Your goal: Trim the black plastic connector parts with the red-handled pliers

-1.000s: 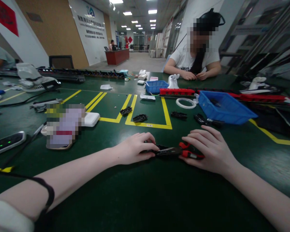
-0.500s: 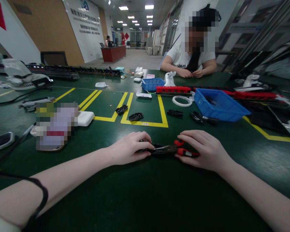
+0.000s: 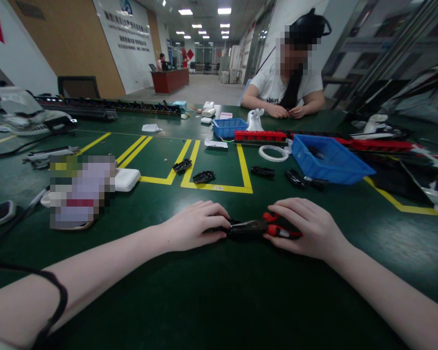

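Left hand point(image 3: 200, 226) is curled, thumb and fingertips closed on a small black part point(image 3: 235, 233) low over the green table point(image 3: 219, 296). Most of the part is hidden by fingers and tool, exact grip point unclear. Right hand point(image 3: 306, 226) is half closed round the red-handled pliers point(image 3: 282, 232), fingers bent over the upper grip, lower grip by the thumb side. Grips sit spread apart, nose points at left hand and overlaps the black part. Can't tell if the jaws bite on it. Both hands are near each other, pliers between them. Beyond them: loose black pieces point(image 3: 204, 177) on and around the yellow tape lines point(image 3: 245, 167), white ring point(image 3: 273, 153), large blue bin point(image 3: 328, 163) past the right hand, white case point(image 3: 127, 180) beyond the left forearm
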The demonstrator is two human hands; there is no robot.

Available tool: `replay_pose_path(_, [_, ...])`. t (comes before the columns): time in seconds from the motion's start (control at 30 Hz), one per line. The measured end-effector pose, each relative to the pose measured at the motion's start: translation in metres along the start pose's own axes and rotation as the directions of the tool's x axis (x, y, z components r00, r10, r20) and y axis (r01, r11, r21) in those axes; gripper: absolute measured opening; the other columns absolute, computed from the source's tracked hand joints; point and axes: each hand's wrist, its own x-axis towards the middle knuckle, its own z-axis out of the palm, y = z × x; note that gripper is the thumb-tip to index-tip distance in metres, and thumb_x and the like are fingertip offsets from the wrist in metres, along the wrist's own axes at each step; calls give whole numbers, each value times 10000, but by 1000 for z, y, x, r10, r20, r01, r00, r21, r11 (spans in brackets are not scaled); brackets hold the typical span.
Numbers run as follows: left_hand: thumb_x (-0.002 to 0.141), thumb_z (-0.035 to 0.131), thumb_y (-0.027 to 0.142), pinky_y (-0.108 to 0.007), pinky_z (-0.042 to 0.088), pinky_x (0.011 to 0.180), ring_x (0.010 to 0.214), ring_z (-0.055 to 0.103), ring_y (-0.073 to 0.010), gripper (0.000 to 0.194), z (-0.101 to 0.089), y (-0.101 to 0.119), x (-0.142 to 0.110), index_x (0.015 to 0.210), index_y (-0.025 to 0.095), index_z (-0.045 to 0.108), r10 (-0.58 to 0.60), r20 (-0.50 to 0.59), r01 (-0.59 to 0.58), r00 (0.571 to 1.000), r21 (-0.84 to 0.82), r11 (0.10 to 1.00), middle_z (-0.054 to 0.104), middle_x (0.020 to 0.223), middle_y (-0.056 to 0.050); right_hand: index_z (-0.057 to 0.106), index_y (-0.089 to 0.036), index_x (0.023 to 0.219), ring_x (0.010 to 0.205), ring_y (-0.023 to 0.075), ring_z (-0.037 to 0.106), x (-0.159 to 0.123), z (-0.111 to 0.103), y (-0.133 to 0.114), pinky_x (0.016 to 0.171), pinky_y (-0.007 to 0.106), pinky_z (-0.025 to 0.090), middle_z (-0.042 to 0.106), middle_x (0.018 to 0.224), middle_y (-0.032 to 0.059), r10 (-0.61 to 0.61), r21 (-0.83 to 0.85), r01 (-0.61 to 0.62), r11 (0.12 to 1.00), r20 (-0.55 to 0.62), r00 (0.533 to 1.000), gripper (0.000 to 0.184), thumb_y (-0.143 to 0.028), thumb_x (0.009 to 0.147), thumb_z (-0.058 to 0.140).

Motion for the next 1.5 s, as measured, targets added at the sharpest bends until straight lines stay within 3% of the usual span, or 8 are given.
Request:
replay_pose_path(0.3, [965, 617, 201, -392, 516, 905, 1083, 596, -228, 221, 1, -4, -1, 1182, 216, 657, 3, 6, -3, 1000, 4, 1000, 607, 1230, -78, 644, -127, 1077, 805, 248, 692, -1, 1, 0, 681, 368, 579, 716, 941, 148, -13, -3, 13, 1000, 11, 1000, 397, -401, 807, 744])
replay_pose_path(0.83, [954, 632, 189, -368, 528, 883, 1066, 600, -222, 246, 1, -3, -2, 1198, 209, 652, 6, -19, -6, 1000, -1, 1000, 604, 1211, -77, 632, -166, 1051, 782, 241, 698, 0, -2, 2, 670, 366, 580, 718, 919, 125, 27, 18, -27, 999, 25, 999, 350, -410, 817, 725])
replay_pose_path(1.5, [956, 622, 194, -410, 516, 916, 1093, 595, -240, 270, 3, -8, 0, 1223, 221, 653, 17, 8, -17, 1000, -34, 999, 606, 1230, -83, 614, -146, 1043, 776, 227, 691, -1, 0, 1, 668, 347, 571, 715, 918, 127, 17, 31, -19, 999, 54, 998, 358, -425, 838, 703])
